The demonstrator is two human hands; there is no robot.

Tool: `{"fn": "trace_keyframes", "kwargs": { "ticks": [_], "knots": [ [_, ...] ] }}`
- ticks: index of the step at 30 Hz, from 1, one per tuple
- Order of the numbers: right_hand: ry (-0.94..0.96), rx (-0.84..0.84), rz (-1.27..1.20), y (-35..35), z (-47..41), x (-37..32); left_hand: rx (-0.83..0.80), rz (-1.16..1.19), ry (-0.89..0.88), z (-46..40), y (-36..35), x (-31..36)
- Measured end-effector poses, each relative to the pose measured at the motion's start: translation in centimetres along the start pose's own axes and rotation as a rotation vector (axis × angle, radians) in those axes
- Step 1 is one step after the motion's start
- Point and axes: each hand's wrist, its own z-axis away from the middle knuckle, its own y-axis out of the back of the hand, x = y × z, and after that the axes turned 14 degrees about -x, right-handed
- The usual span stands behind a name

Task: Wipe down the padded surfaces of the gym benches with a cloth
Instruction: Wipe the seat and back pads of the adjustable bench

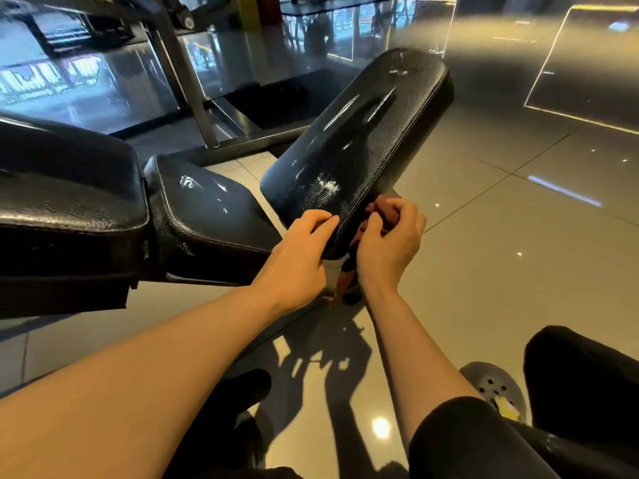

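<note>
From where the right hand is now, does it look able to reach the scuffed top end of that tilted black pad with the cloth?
Probably yes. The right hand grips the brown cloth at the tilted pad's lower edge, and nothing lies on the pad's face up to the top.

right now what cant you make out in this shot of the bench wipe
Head view only:
- Most of the brown cloth: bunched inside the right hand and behind the tilted pad, so its size and contact are unclear.
- The tilted pad's underside and mount: hidden by the pad and both hands.
- Left hand fingertips past the pad's edge: hidden.
- The big pad at left: cut off by the frame edge.
</note>
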Motion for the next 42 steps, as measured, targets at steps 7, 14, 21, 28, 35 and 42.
{"fn": "trace_keyframes", "kwargs": {
  "ticks": [7, 14, 21, 28, 35, 42],
  "knots": [
    [0.035, -0.147, 0.027, -0.6, 2.9, 1.5, -0.055, -0.024, 0.013, 1.3, 0.0, -0.4],
    [0.101, -0.074, 0.008, -0.2, 2.6, 0.7, -0.062, 0.010, 0.018, 1.1, 0.1, -0.2],
    [0.069, -0.224, 0.064, -0.7, 5.6, 2.6, -0.118, 0.019, 0.032, 1.6, 0.2, -0.4],
    [0.211, -0.219, 0.092, -0.9, 5.6, 1.8, -0.067, 0.065, -0.012, 1.5, -0.2, -0.8],
    [0.112, -0.045, 0.064, 1.0, 2.5, 1.2, 0.047, 0.001, -0.063, 0.1, 0.0, 0.6],
    [0.060, -0.128, 0.017, 1.8, -0.1, 0.9, 0.101, -0.067, -0.125, -2.2, 0.0, 2.5]
  ]
}}
